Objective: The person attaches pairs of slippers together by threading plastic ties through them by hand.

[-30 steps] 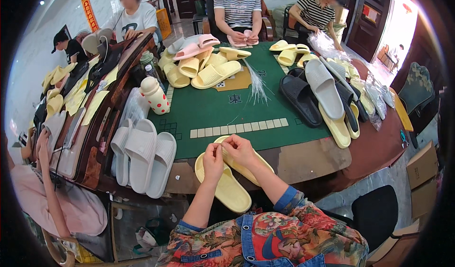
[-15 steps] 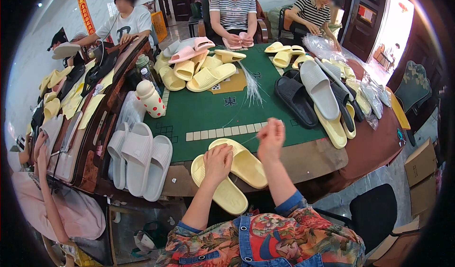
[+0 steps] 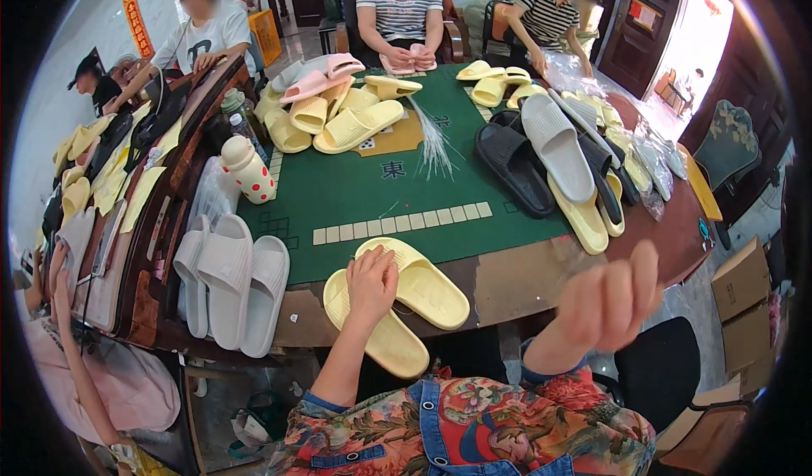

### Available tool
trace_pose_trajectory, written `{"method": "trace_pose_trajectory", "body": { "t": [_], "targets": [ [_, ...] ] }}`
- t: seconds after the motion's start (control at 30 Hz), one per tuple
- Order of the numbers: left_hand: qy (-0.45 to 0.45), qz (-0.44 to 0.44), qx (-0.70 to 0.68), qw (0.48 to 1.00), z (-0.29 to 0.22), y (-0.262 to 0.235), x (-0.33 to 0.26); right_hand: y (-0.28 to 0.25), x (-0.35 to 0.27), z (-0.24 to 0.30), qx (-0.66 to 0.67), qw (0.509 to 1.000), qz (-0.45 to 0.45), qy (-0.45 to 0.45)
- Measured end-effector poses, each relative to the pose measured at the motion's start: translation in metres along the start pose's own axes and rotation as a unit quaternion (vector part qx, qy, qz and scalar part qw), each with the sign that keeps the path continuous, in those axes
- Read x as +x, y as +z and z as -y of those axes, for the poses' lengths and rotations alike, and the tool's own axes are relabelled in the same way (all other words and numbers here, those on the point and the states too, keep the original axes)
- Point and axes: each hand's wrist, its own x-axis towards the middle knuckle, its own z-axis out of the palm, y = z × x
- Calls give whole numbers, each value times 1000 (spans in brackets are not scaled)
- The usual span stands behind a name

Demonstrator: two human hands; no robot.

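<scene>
Two pale yellow slippers lie side by side at the table's near edge: a left slipper (image 3: pixel 391 349) with its heel over the edge, and a right slipper (image 3: pixel 436 294) angled beside it. My left hand (image 3: pixel 372 283) grips them where their straps meet, fingers curled over the straps. A thin clear strand (image 3: pixel 408 311) shows faintly beside that hand. Off to the right, my right hand (image 3: pixel 611 303) is raised above the table edge. Its fingers are curled together and slightly blurred; whatever they pinch cannot be made out. Farther back, a bundle of white plastic strands (image 3: pixel 435 144) rests on the green mat (image 3: pixel 338 197).
Yellow and pink slippers (image 3: pixel 355 127) are piled at the back left. Grey slippers (image 3: pixel 227 281) stand near a polka-dot bottle (image 3: pixel 248 169). Black, grey and yellow slippers (image 3: pixel 558 148) fill the right side. Several people sit around; a black chair (image 3: pixel 658 366) stands right.
My right hand has swung away from the slippers to the right and toward me. My left hand stays on the straps. The whole view has shifted slightly.
</scene>
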Motion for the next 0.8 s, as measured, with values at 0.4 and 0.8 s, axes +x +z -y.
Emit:
{"method": "trace_pose_trajectory", "body": {
  "t": [0.4,0.8],
  "targets": [
    [-31,140,-280,949,-61,-54,-66,65,55,-12,294,917,220,154],
    [-115,52,-109,986,-18,-17,-92,51,51,-7,428,821,235,297]
  ]
}}
